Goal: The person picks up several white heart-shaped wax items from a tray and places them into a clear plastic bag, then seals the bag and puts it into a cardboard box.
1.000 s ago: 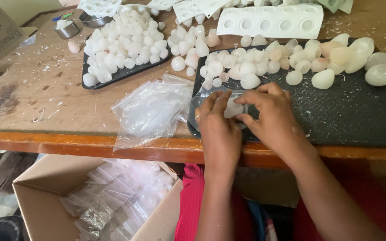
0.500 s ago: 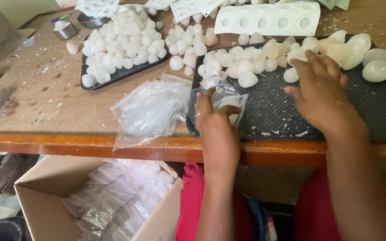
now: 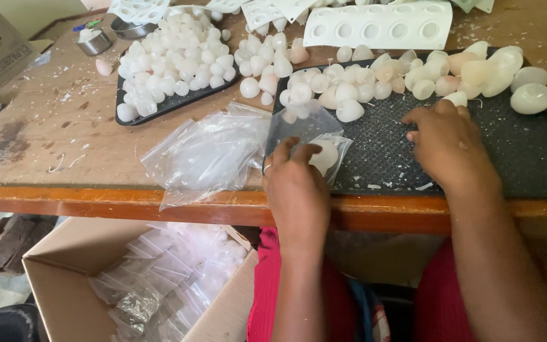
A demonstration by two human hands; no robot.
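Left hand: my left hand (image 3: 295, 183) is closed on a small clear bag (image 3: 314, 136) at the near edge of the black mat (image 3: 539, 152), fingers pinching the plastic so its mouth stands up and open toward the pile.

In the bag: I can see one pale rounded piece (image 3: 325, 156) through the plastic, right by my fingertips.

Right hand: my right hand (image 3: 444, 142) lies palm down on the mat, fingers loosely spread and reaching toward the white pieces; from here I cannot tell whether it holds anything underneath.

Nearest piece: a small white piece (image 3: 457, 99) sits just at my right fingertips, at the near edge of the heap.

Heap: the white and cream pieces (image 3: 375, 73) are strewn along the far side of the mat, with two larger shell-shaped ones (image 3: 532, 98) at the right end.

Spare bags: a loose stack of clear bags (image 3: 207, 152) lies on the wooden table (image 3: 39, 145), just left of my left hand.

Tray: a dark tray (image 3: 172, 101) piled with more white pieces sits further left and back.

Mould: a white mould (image 3: 381, 25) with round hollows lies behind the mat.

Box: an open cardboard box (image 3: 71, 278) under the table edge holds filled clear bags.
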